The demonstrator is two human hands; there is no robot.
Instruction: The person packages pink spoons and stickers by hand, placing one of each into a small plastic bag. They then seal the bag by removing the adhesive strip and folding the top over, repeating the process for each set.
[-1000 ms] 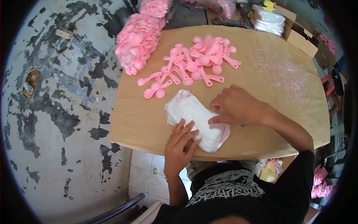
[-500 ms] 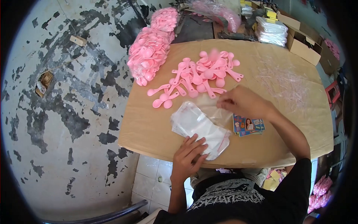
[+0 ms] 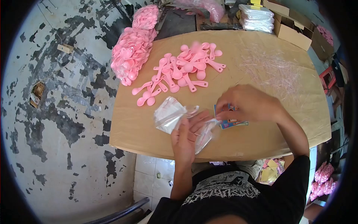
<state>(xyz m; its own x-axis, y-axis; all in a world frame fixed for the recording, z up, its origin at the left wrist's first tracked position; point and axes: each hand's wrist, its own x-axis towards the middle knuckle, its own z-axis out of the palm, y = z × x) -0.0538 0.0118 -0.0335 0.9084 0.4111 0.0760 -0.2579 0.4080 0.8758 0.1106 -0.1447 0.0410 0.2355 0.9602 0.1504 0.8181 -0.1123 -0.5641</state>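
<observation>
My left hand [image 3: 186,136] is over the front part of the table, its fingers stretched out and somewhat blurred, against a clear plastic bag [image 3: 205,137]. Bent and pinched, the fingers of my right hand [image 3: 248,102] meet the upper edge of that bag. A stack of clear plastic bags [image 3: 169,114] lies left of and partly behind my left hand. Under my right fingers are printed cards [image 3: 235,124] with blue borders, partly covered. Beyond the hands, pink measuring spoons [image 3: 177,71] lie in a loose heap.
Large clear sacks of pink spoons [image 3: 132,56] stand at the back left by the peeling wall. Thin clear strips [image 3: 272,72] are scattered on the brown-papered table [image 3: 276,140]. A cardboard box [image 3: 292,33] and stacked packs of clear bags [image 3: 256,18] sit at the back right.
My left hand has lifted off the stack and turned toward my right hand. The bag in my right fingers has come down between the hands. The view has shifted slightly right.
</observation>
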